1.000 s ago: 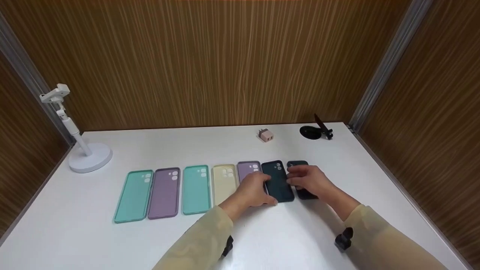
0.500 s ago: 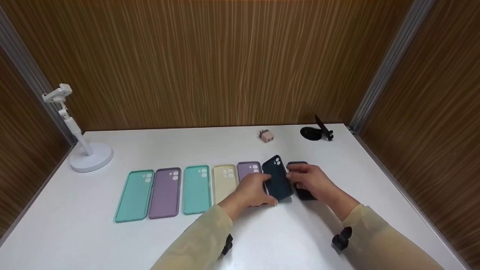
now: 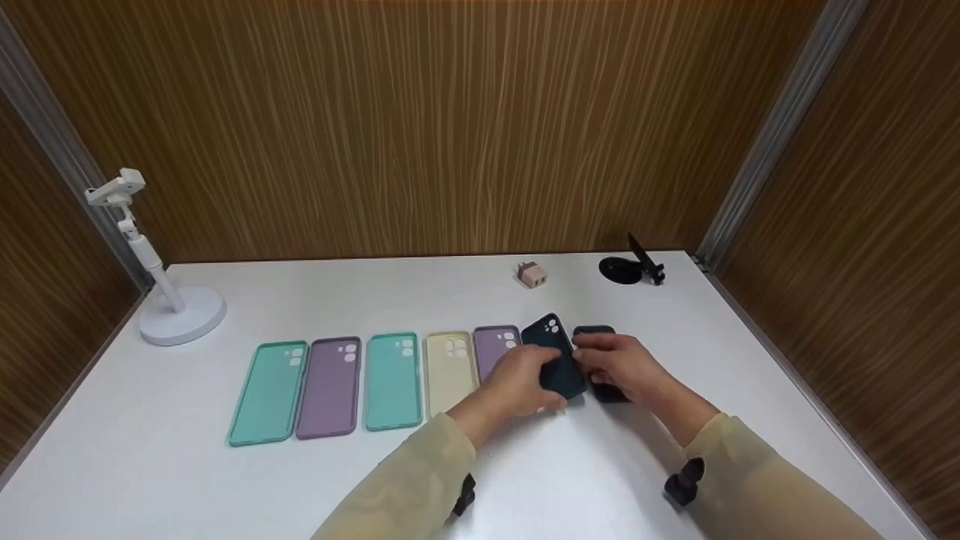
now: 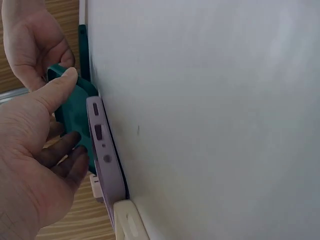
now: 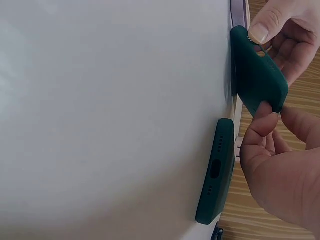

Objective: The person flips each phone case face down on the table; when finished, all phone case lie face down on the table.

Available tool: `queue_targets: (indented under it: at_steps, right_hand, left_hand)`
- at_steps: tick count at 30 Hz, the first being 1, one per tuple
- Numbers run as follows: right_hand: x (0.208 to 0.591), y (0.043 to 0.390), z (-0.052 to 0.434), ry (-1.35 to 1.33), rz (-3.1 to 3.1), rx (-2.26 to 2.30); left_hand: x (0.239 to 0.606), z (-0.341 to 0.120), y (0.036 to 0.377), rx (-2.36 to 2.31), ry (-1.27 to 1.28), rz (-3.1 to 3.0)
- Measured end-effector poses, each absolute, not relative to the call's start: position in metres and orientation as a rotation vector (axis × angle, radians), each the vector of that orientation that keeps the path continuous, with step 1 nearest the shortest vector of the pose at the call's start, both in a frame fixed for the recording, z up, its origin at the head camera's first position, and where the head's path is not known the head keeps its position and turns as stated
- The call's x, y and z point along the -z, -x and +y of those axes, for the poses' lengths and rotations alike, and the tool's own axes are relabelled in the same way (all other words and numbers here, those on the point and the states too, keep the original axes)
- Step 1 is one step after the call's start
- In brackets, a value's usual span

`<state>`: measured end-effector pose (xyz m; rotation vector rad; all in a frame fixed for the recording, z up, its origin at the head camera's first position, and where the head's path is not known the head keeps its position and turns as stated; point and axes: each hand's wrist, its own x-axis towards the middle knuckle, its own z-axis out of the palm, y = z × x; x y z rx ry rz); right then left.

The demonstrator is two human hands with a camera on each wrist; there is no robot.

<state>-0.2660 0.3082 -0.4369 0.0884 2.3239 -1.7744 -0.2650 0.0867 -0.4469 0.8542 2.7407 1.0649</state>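
A dark green phone case (image 3: 564, 373) is raised along its right side and leans beside a purple phone case (image 3: 493, 346). My right hand (image 3: 619, 364) pinches its right edge between thumb and fingertips, plain in the right wrist view. From the other side my left hand (image 3: 517, 381) grips it, the thumb over the rim at its near end and the fingers across its inner face, as the left wrist view shows. Under my right hand a second dark green phone case (image 5: 216, 172) lies on the white table (image 3: 525, 480), partly hidden in the head view.
To the left lie a cream case (image 3: 448, 371), a mint case (image 3: 393, 382), another purple case (image 3: 328, 388) and another mint case (image 3: 268, 394). Farther back are a pink charger plug (image 3: 532, 275), a black stand (image 3: 621, 270) and a white stand (image 3: 182, 315).
The dark green case has gone from lying flat to tilted, its right side lifted by my right hand. My left hand has shifted right, farther onto the case.
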Motion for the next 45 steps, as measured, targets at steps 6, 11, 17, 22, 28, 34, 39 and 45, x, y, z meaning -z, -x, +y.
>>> queue_targets:
  at_steps: [6, 11, 17, 22, 28, 34, 39, 45]
  right_hand:
    - [0.439, 0.266, 0.306, -0.110, 2.276, 1.832]
    - [0.439, 0.266, 0.304, -0.115, 2.228, 1.857]
    - [0.438, 0.266, 0.303, -0.123, 2.200, 1.848]
    - [0.437, 0.266, 0.301, -0.070, 2.163, 1.844]
    - [0.437, 0.268, 0.298, -0.023, 2.124, 1.842]
    - [0.439, 0.270, 0.296, 0.005, 2.106, 1.841]
    - [0.438, 0.270, 0.297, -0.003, 2.092, 1.843]
    - [0.438, 0.270, 0.296, -0.007, 2.093, 1.835]
  left_hand:
    - [0.449, 0.092, 0.265, -1.204, -0.810, 2.672]
    - [0.450, 0.093, 0.264, -1.381, -0.732, 2.577]
    - [0.452, 0.094, 0.261, -1.575, -0.623, 2.445]
    - [0.456, 0.095, 0.259, -1.708, -0.542, 2.343]
    - [0.456, 0.095, 0.256, -1.831, -0.453, 2.242]
    - [0.455, 0.095, 0.254, -1.954, -0.396, 2.110]
    - [0.455, 0.095, 0.255, -1.989, -0.376, 2.073]
    - [0.455, 0.095, 0.254, -2.018, -0.359, 2.025]
